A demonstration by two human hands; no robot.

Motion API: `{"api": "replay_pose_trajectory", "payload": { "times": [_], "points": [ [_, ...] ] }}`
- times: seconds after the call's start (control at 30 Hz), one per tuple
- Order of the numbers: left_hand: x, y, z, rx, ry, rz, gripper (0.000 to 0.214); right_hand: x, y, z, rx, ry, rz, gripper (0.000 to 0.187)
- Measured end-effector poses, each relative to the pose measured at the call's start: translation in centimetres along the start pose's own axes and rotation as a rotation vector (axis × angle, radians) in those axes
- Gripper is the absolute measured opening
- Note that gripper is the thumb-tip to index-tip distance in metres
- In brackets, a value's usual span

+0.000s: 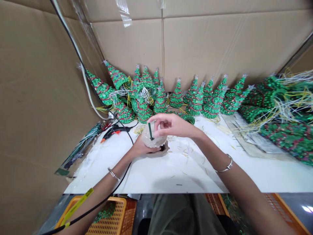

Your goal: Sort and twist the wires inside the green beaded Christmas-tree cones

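My left hand (142, 147) is wrapped around a clear plastic cup (158, 141) with a lid, held just above the white table and tilted toward me. A dark green straw (150, 131) sticks up through the lid. Over the cup hangs my right hand (168, 125), its index finger and thumb curved but apart, close beside the straw's upper end. Whether they touch the straw is hard to see. Its other fingers are curled in. Dark contents show low in the cup, mostly hidden by my left hand.
Several small green tinsel Christmas trees (177, 94) line the cardboard wall (200, 42). More trees with loose wires (281, 109) lie right. A black glue gun (114, 130) with an orange tip lies left. Wire scraps dot the table (151, 176). A black cable (114, 187) crosses my left arm. Orange baskets (119, 209) stand below.
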State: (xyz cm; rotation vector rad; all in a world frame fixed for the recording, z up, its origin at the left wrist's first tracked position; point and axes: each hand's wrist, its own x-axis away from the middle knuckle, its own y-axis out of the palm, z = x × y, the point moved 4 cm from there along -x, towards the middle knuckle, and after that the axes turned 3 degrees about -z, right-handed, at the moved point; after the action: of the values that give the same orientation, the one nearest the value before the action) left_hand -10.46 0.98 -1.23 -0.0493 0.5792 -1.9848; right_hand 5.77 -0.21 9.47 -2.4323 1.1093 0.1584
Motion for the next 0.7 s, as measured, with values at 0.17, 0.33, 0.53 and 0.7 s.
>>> {"api": "replay_pose_trajectory", "payload": {
  "times": [0.17,0.33,0.53,0.7],
  "points": [
    [0.8,-0.3,2.3,-0.053,-0.018,0.031,0.084,2.7,-3.0,2.0,-0.140,0.018,0.356,0.027],
    [1.4,0.4,5.8,-0.039,-0.025,-0.044,0.087,5.5,-3.6,6.4,-0.322,0.182,0.654,0.022],
    [2.5,1.5,8.5,-0.035,0.100,-0.178,0.086,6.3,-1.6,8.4,-0.312,0.349,0.576,0.025],
    [3.6,2.0,11.8,-0.074,0.111,-0.281,0.078,5.9,1.1,8.3,-0.328,0.436,0.310,0.031]
  ]
}}
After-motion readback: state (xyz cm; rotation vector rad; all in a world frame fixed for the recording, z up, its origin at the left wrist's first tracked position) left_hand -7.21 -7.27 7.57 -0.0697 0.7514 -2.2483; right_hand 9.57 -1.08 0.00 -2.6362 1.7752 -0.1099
